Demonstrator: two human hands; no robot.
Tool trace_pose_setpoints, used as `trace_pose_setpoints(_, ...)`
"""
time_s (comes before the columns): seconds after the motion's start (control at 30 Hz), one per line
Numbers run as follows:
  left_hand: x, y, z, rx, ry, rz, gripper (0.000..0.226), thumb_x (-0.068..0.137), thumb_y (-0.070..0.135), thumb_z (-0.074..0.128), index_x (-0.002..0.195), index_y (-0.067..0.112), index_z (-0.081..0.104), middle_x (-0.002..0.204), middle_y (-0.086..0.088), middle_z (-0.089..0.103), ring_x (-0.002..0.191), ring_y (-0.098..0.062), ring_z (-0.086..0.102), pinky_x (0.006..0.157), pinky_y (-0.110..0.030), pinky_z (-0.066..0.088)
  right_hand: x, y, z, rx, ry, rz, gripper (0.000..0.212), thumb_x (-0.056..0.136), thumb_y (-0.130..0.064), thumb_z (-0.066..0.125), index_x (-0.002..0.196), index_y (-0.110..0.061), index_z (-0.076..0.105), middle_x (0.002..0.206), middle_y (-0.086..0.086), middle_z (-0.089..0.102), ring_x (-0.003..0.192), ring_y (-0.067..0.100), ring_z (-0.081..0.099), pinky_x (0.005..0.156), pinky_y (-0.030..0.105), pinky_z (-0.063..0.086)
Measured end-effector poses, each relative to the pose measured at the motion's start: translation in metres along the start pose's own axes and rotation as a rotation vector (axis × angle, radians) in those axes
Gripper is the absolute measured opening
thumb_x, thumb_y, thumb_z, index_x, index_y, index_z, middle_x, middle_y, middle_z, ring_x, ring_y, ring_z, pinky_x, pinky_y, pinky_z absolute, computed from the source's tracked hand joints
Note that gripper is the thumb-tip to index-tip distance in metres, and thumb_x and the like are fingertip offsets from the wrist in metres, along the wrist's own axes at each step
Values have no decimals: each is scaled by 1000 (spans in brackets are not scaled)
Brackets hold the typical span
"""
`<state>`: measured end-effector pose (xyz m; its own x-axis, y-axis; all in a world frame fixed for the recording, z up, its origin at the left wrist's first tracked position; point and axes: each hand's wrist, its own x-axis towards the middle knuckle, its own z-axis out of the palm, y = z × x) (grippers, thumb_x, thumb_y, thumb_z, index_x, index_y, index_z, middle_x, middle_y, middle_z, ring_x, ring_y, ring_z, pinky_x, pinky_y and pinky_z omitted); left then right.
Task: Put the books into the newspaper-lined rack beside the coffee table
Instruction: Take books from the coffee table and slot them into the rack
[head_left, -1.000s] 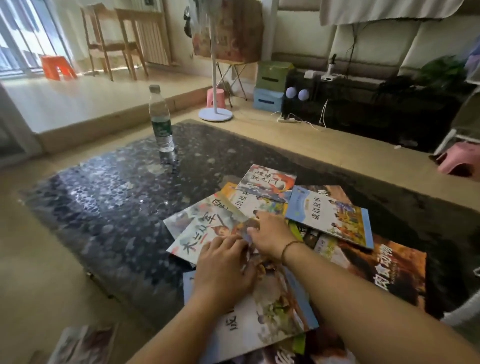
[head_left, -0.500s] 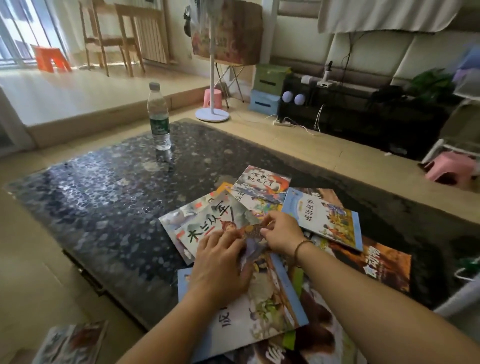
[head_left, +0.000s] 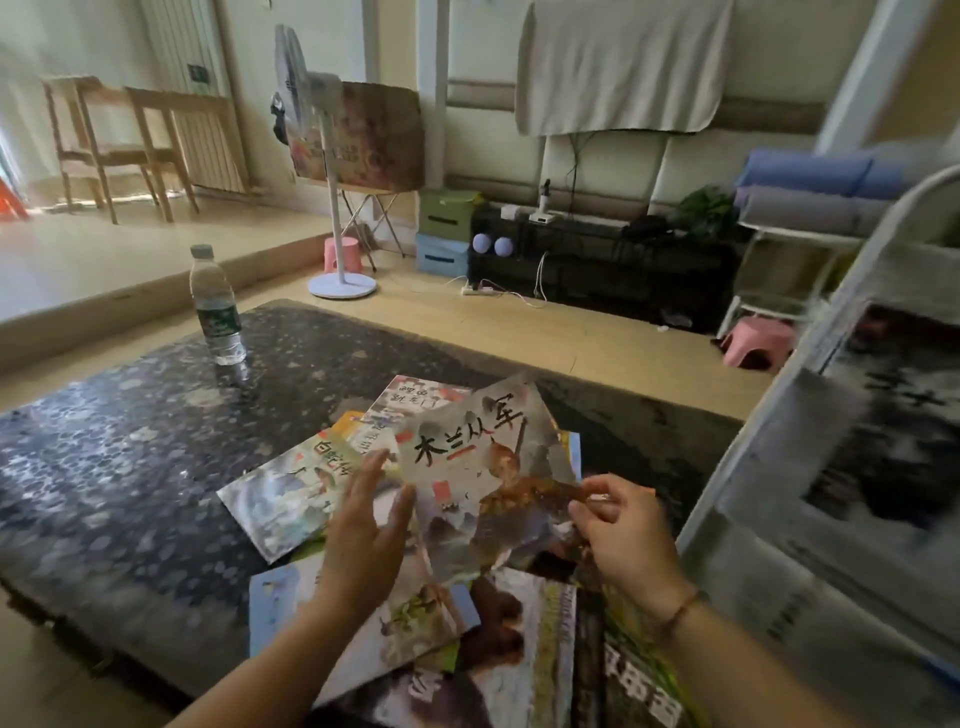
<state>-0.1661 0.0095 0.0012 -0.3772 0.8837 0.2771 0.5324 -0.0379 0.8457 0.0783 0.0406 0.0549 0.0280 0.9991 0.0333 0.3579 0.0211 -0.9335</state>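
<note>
— Hands? Right hand (head_left: 621, 535) pinching the lifted book (head_left: 483, 478) at its right edge, thumb and fingers curled.
— And left?
— Left hand (head_left: 366, 525) open, fingers straight, just beside the same book's left edge.
— Book's place?
— Raised between both hands, tilted, above the other books (head_left: 306, 493) spread on the coffee table (head_left: 130, 467).
— Rack?
— Rack (head_left: 841, 467) close on the right, lined with newspaper (head_left: 779, 587).
</note>
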Motion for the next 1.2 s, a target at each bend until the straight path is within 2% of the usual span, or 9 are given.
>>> trace_pose_setpoints(0.07, -10, 42, 9, -456, -144, -221, 59, 95, 57, 45, 120, 8, 64, 107, -14, 73, 99, -33, 69, 82, -47, 58, -17, 4, -26, 90, 33, 43, 15, 90, -6, 64, 95, -20, 63, 88, 0, 72, 70, 6, 69, 56, 20, 54)
trace_pose_setpoints(0.17, -30, 85, 25, -563, -305, -202, 33, 94, 32, 50, 95, 5, 70, 84, -13, 75, 76, -33, 72, 64, -35, 60, -37, 8, -59, 210, 70, 113, 12, 90, -4, 62, 97, -14, 63, 84, 6, 73, 64, 20, 67, 54, 29, 54)
trace_pose_setpoints(0.4, -45, 126, 64, -421, -413, -128, 19, 93, 24, 58, 96, 9, 69, 91, -11, 76, 87, -31, 73, 83, -55, 57, -68, 12, -119, 176, 105, 91, 12, 86, 0, 67, 92, -10, 61, 71, 8, 73, 63, 30, 67, 61, 42, 56)
trace_pose_setpoints(0.5, -46, 144, 75, -358, -432, -58, 15, 96, 16, 56, 95, 12, 70, 86, -5, 77, 81, -24, 74, 76, -48, 60, -75, 4, -151, 34, 106, 30, 29, 83, -9, 73, 102, -25, 59, 82, -1, 72, 78, 22, 69, 66, 27, 57)
trace_pose_setpoints(0.57, -50, 162, 80, -313, -492, 11, 16, 97, 11, 55, 93, 13, 69, 84, 2, 77, 77, -16, 74, 65, -31, 60, -77, -8, -178, -126, 164, -130, 52, 82, -18, 75, 122, -39, 47, 112, -15, 61, 94, 7, 63, 77, 22, 55)
trace_pose_setpoints(0.7, -58, 193, 95, -279, -586, 144, 17, 97, 13, 55, 86, 15, 68, 80, 3, 76, 73, -13, 73, 61, -27, 56, -76, -47, -230, -875, 351, -596, 72, 79, -43, 72, 141, -28, 38, 135, -15, 43, 122, 7, 42, 101, 26, 39)
trace_pose_setpoints(0.87, -69, 227, 113, -351, -576, 224, 19, 97, 10, 53, 89, 21, 67, 84, 14, 75, 78, -9, 73, 63, -22, 57, -71, -74, -253, -1312, 251, -633, 52, 83, -44, 60, 131, -27, 51, 114, -6, 66, 103, 20, 61, 85, 43, 47)
trace_pose_setpoints(1.03, -67, 250, 123, -454, -468, 228, 14, 94, 11, 59, 106, 18, 60, 96, 3, 74, 89, -9, 72, 67, -21, 58, -62, -94, -268, -1147, 198, -559, 46, 97, -32, 48, 141, -30, 37, 130, -8, 55, 114, 14, 53, 97, 38, 39)
trace_pose_setpoints(1.2, -57, 291, 135, -313, -281, 432, 58, 91, 28, 64, 139, 34, 33, 132, 18, 42, 114, 3, 46, 90, -15, 40, -35, -138, -306, -989, 396, -576, 42, 93, -22, 58, 133, -22, 48, 124, 1, 59, 111, 22, 57, 95, 48, 48)
